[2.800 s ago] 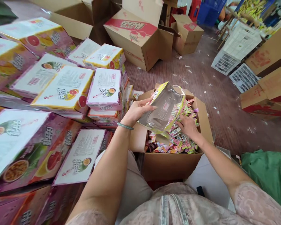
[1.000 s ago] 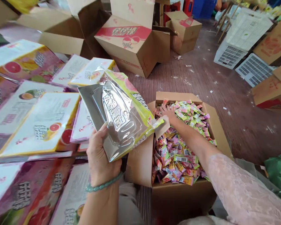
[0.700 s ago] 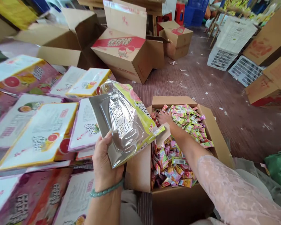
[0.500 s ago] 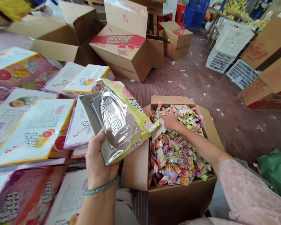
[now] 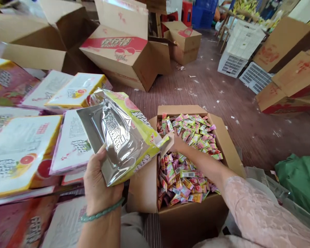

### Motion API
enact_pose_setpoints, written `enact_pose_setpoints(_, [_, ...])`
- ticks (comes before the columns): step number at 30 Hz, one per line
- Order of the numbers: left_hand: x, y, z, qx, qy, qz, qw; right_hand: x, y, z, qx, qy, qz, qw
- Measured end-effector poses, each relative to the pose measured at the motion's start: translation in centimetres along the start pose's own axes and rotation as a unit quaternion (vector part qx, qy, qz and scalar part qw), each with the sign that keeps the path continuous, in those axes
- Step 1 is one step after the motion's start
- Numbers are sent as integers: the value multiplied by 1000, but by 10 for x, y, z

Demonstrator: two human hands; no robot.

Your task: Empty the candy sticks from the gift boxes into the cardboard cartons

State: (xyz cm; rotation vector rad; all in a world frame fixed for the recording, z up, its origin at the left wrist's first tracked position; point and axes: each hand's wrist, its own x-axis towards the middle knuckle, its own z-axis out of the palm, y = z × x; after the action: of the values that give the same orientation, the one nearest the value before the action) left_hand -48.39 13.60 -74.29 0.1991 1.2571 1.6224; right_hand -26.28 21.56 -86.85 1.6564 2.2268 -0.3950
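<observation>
My left hand (image 5: 103,182), with a green bead bracelet at the wrist, grips the lower left edge of a silver and lime-green display box (image 5: 121,137). The box is tilted, and its open flap end hangs over the rim of a brown carton (image 5: 142,186). Small colourful candy packets (image 5: 188,175) fill that carton. My right hand (image 5: 176,142) is among the packets near the carton's left side, beside the flap. Its fingers are mostly hidden by the flap and packets.
Flat printed boxes (image 5: 20,155) are stacked at the left. Open cartons (image 5: 126,51) stand behind them. White plastic crates (image 5: 244,39) and more cartons (image 5: 286,72) are at the back right. A green bag (image 5: 299,179) lies at the right edge.
My right hand has moved left and down through the packets to the flap of the display box. The view has shifted right; my left hand keeps its grip.
</observation>
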Motion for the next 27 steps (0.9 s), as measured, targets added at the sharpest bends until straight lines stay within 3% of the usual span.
enact_pose_setpoints(3, [0, -2, 3, 3, 5, -16, 1000, -18, 19, -26, -6, 44, -11, 999])
enact_pose_setpoints(6, [0, -5, 6, 4, 8, -11, 1000, -28, 57, -33, -51, 95, 3, 994])
enact_pose_setpoints(9, [1, -9, 9, 2, 5, -10, 1000, -37, 104, -12, -71, 53, 41, 995])
enact_pose_setpoints(12, [2, -13, 12, -2, -16, 5, 1000, -51, 146, 24, -44, 65, 83, 993])
enact_pose_setpoints(14, [3, -16, 16, -2, -18, 10, 1000, -59, 164, 41, -19, 67, 124, 990])
enact_pose_setpoints(16, [2, -19, 20, 1, -23, -1, 1000, -64, 175, 45, 9, 40, 161, 986])
enact_pose_setpoints(19, [0, -21, 24, 0, -52, -9, 999, -71, 176, 30, 32, 26, 176, 983])
enact_pose_setpoints(23, [0, -22, 24, -21, -80, 9, 997, -84, 150, 7, 33, 132, 161, 978])
enact_pose_setpoints(25, [0, -23, 23, -34, -99, 9, 994, -92, 132, 9, 68, 166, 119, 977])
enact_pose_setpoints(27, [-1, -24, 23, -47, -117, 9, 992, -105, 114, 20, 126, 147, 74, 978])
